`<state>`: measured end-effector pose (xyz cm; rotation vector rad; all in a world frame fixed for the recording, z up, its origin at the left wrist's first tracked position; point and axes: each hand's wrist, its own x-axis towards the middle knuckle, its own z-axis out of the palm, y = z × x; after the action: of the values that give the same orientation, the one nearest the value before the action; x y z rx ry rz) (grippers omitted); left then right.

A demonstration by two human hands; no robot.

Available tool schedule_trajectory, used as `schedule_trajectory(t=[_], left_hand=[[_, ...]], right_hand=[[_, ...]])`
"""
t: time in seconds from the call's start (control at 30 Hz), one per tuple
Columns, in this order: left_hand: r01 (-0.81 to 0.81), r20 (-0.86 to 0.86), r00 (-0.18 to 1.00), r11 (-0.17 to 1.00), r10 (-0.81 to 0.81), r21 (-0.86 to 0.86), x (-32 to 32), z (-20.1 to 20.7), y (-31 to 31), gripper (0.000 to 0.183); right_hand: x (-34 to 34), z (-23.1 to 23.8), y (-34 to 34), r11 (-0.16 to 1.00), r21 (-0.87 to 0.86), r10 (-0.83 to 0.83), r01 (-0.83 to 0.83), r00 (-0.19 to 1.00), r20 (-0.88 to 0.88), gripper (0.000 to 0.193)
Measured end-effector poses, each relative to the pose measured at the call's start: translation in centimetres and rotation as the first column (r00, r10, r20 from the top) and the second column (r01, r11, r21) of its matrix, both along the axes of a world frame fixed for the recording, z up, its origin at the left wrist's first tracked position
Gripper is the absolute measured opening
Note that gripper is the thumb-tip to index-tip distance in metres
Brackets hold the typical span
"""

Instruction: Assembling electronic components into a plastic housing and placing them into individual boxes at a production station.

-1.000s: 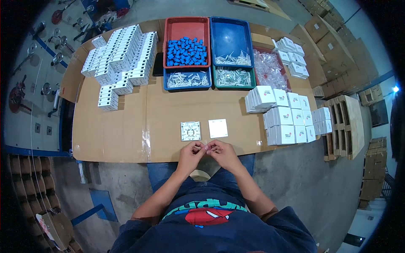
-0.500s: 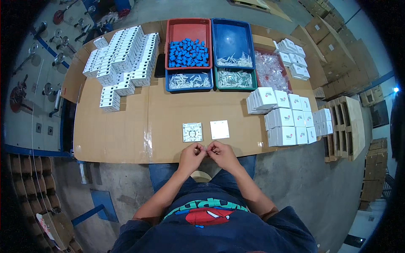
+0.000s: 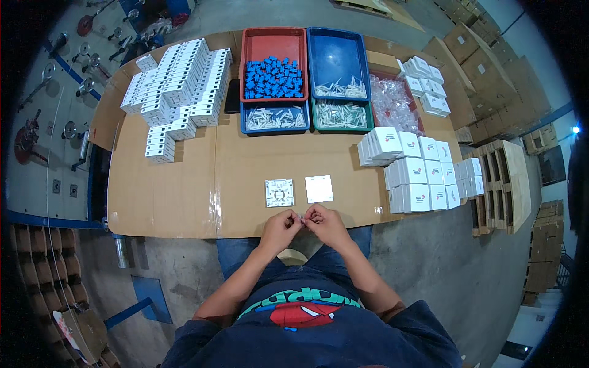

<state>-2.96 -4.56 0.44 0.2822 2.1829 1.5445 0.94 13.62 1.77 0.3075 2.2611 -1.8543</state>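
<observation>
A: How do the hands stand?
B: The left hand [image 3: 281,227] and right hand [image 3: 323,224] come close together by the near edge of the table [image 3: 162,205], thumb and fingers pinched on each. Whether something tiny sits between them, one cannot tell.
A: Why there?
B: Probably for a straight look down at the fingertips. Just beyond lie the white frame [image 3: 280,192], openings upward, and, to its right, the plain white plate [image 3: 319,189]. Lying flat and apart, both seem easy to pick up.
A: And the trays?
B: The red tray [image 3: 276,42] with blue pieces [image 3: 273,78] stands toward the far edge, likely to leave the front for handwork.
A: Which side is roomier?
B: The left: cardboard stretches broadly below the stacked boxes [image 3: 178,89]. On the right, white packs [image 3: 416,168] stand nearer, so sideways reach looks tighter.
</observation>
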Motion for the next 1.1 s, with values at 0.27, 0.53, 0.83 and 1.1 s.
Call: schedule_trajectory(t=[0.27,0.53,0.83,1.1], left_hand=[[-0.007,0.000,1.000,0.998,0.007,-0.059,-0.4,0.7,-0.2,0.022],[0.086,-0.180,0.979,0.995,-0.094,-0.051,-2.5,-0.1,-1.8,0.017],[0.133,0.288,0.912,0.875,-0.292,0.466,-1.6,-3.5,-2.1,0.025],[0.099,0.594,0.708,0.887,-0.382,0.452,0.0,0.4,-2.2,0.065]], right_hand=[[-0.1,1.2,0.3,0.929,0.336,0.250,-0.155,0.932,-0.262,0.019],[0.1,3.3,0.6,0.760,0.574,0.491,-0.304,0.847,-0.202,0.014],[-0.2,5.7,-0.5,0.860,0.343,0.485,-0.379,0.815,-0.316,0.012],[-0.3,4.1,0.2,0.887,0.303,0.405,-0.347,0.901,-0.155,0.015]])
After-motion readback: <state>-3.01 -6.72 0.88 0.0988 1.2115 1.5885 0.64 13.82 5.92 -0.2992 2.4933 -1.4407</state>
